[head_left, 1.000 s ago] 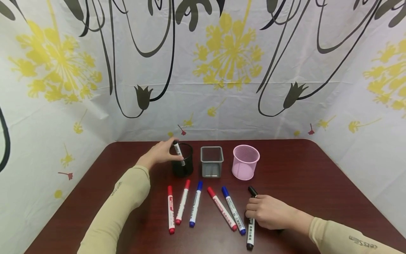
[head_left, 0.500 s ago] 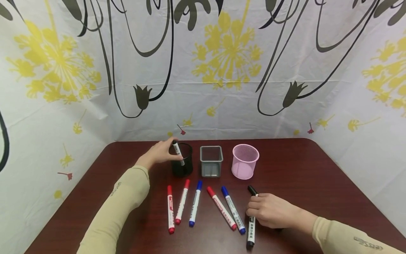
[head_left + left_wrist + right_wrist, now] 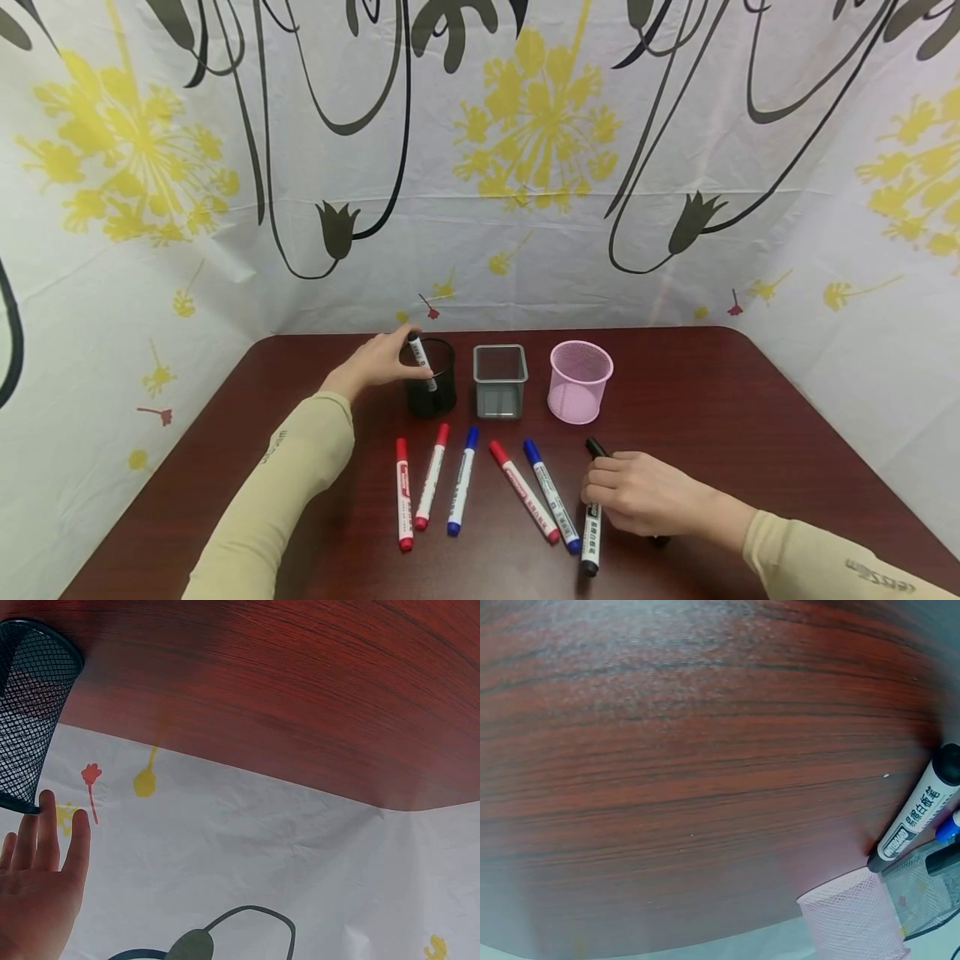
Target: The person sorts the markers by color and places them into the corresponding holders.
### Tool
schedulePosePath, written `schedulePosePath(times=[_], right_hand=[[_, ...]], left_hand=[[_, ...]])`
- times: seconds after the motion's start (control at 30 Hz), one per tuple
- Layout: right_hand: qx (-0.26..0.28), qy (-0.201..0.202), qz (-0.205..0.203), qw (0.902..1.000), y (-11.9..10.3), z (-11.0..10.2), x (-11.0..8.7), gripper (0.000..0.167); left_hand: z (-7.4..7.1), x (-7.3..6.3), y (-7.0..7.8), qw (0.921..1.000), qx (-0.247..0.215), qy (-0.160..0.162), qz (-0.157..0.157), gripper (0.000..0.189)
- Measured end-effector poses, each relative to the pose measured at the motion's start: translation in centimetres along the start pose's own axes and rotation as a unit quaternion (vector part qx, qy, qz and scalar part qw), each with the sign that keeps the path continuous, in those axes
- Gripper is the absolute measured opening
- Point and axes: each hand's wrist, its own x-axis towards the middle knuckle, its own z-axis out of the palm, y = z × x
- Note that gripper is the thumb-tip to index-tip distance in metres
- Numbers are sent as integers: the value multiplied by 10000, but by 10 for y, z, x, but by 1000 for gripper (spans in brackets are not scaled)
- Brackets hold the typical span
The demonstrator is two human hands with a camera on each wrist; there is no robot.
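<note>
My left hand [image 3: 382, 357] is at the black mesh pen cup [image 3: 435, 400], thumb across its near side. In the left wrist view its fingers [image 3: 46, 832] are straight and meet the cup's rim. A black whiteboard marker [image 3: 422, 357] leans inside that cup, between thumb and fingers. With curled fingers my right hand [image 3: 637, 496] grips another black marker [image 3: 591, 537] near its middle, just over the table. A further black marker [image 3: 915, 817] lies beside it in the right wrist view; the right hand hides most of it in the head view.
Right of the black cup stand a grey square mesh holder [image 3: 500, 400] and a pink mesh cup [image 3: 577, 392]. Before them lie red markers [image 3: 431, 479] and blue markers [image 3: 553, 497] on the dark wooden table [image 3: 690, 392]. A patterned cloth [image 3: 525, 275] hangs behind.
My right hand has risen slightly with the black marker, whose lower end has shifted away from me. The end of the marker beneath shows more. My left hand has stayed at the black cup.
</note>
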Motion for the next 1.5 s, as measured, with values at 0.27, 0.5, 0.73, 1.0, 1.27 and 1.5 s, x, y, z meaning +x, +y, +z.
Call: schedulePosePath(times=[0.27,0.5,0.73,1.0,1.27,1.5], right_hand=[[528,221,218,9981,-2,-5,7,22],[1426,777,843,9831,-3,-8,18,31],[2653,1385,1569,9412,-8,-9,35,28],[3560,1674,2413,8871,-20,-36,64,30],[4158,1849,2970,8395,-17,-30,66,25],[4231,2076,3039,8280,-10,-27,69,24]], left_hand=[[0,-1,1,10000,-65,-43,-21,79],[0,0,1,9999,-81,-52,-45,80],[1,1,-1,9999,-76,-56,-79,78],[1,0,0,9999,-90,-34,-68,78],[1,1,0,10000,-80,-21,-29,76],[1,1,-1,10000,-61,4,-11,81]])
